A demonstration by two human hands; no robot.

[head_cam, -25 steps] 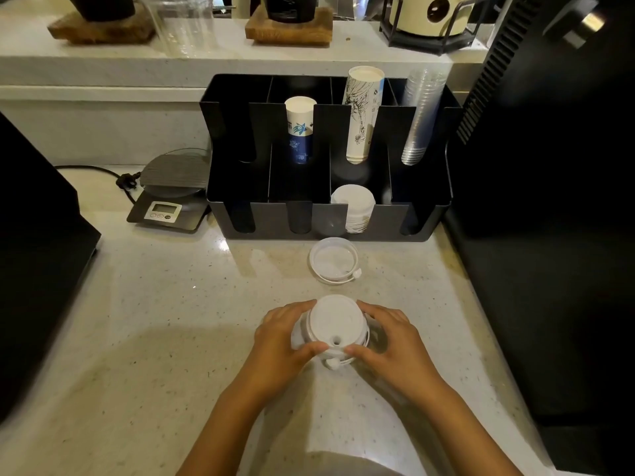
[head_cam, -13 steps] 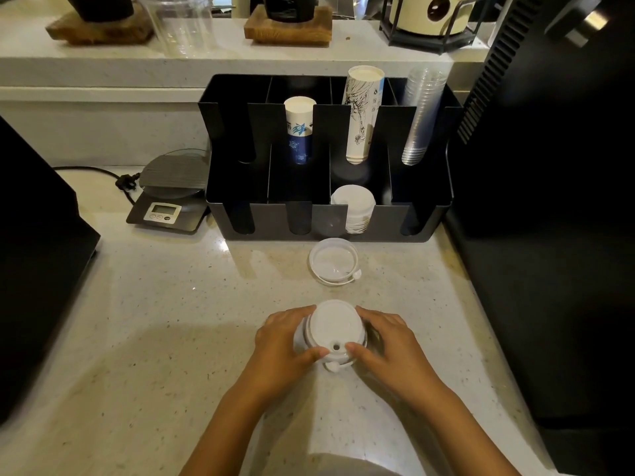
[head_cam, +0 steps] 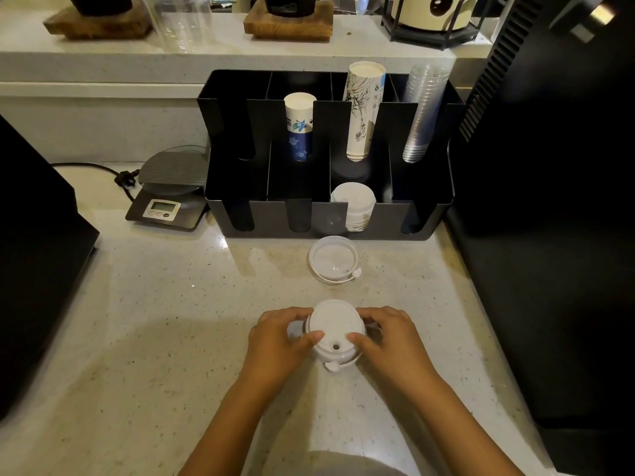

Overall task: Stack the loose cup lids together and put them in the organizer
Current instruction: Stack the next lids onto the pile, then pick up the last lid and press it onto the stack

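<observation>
A stack of white cup lids (head_cam: 335, 329) rests on the speckled counter in front of me. My left hand (head_cam: 278, 341) grips its left side and my right hand (head_cam: 391, 338) grips its right side, thumbs on the top lid. One loose lid (head_cam: 333, 257) lies upside down on the counter, just before the black organizer (head_cam: 275, 214). A stack of white lids (head_cam: 355, 206) stands in the organizer's front row, third slot from the left.
Paper cup stacks (head_cam: 299, 125) (head_cam: 362, 108) and clear cups (head_cam: 422, 111) fill the organizer's back row. A digital scale (head_cam: 168, 190) with a cord sits to its left. Dark machines flank the counter at left (head_cam: 31, 252) and right (head_cam: 549, 235). A raised shelf (head_cam: 103, 60) runs behind.
Both hands have shifted slightly on the lid stack, pressing it together; the stack stays in the same spot. The loose lid has not moved.
</observation>
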